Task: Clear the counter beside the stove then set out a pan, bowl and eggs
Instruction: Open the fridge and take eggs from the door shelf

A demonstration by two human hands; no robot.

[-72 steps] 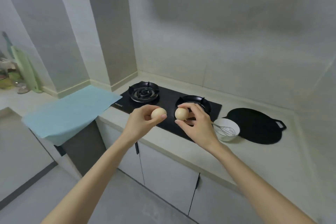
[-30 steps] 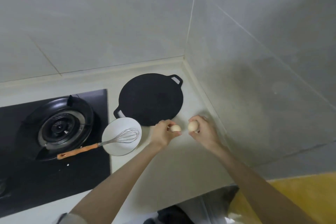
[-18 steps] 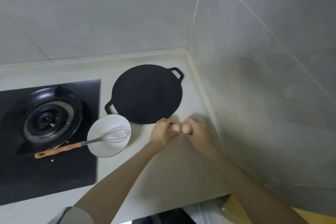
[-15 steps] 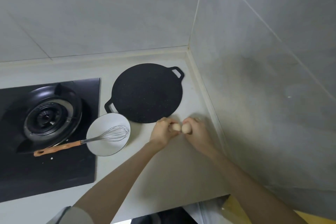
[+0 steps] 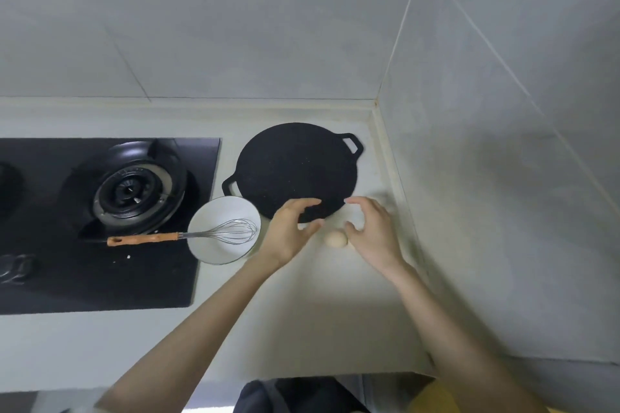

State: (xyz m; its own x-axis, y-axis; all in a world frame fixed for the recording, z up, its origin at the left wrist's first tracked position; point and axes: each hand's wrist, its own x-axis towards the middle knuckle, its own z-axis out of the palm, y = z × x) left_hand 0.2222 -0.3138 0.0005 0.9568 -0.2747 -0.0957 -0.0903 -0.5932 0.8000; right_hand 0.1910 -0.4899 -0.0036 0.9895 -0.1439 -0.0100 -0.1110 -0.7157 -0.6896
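Both hands hover empty, fingers spread: left hand and right hand flanking the eggs on the counter.

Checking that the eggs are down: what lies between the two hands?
In the head view, an egg lies on the counter between the open left hand and the open right hand.

One pale tan egg lies mostly hidden under the right hand; only a sliver shows. The left hand covers part of the flat round black pan at its near rim. The black glass stove is cut off by the left edge, where a blurred shiny shape, perhaps a knob, cannot be made out.
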